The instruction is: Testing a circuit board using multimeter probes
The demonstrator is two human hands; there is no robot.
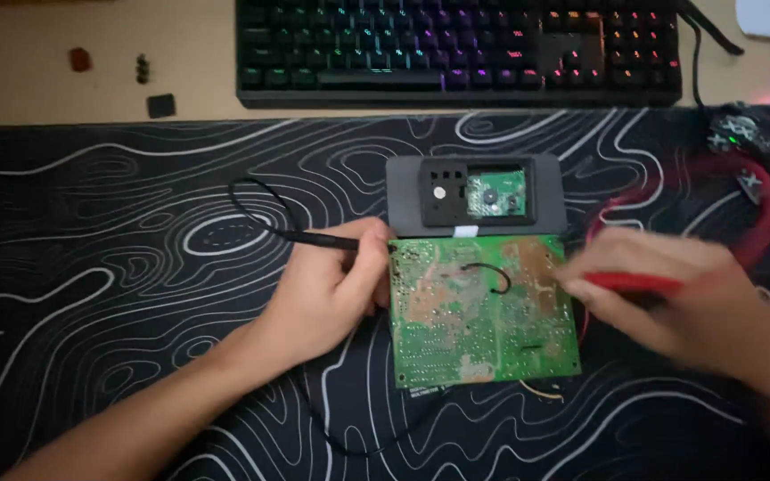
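A green circuit board (481, 310) lies flat on the patterned mat (135, 267) covering the tabletop, solder side up, its top edge just below a grey panel (476, 192). The left hand (327, 289) pinches a black probe (318, 239) lying roughly level, tip at the board's left edge. The blurred right hand (679, 298) grips a red probe (630, 282) pointing left onto the board.

A light wooden desk (46, 71) is carrying a large black mat (91, 267) with white contour lines, which is covering most of its near part. Lying on the mat are a green circuit board (479, 312), a grey device (476, 194) touching the board's far edge, and a red cable (764, 223) looping at the right. On the bare wood beyond the mat a backlit keyboard (456, 49) is sitting, with a few small dark parts (160, 105) lying to its left.
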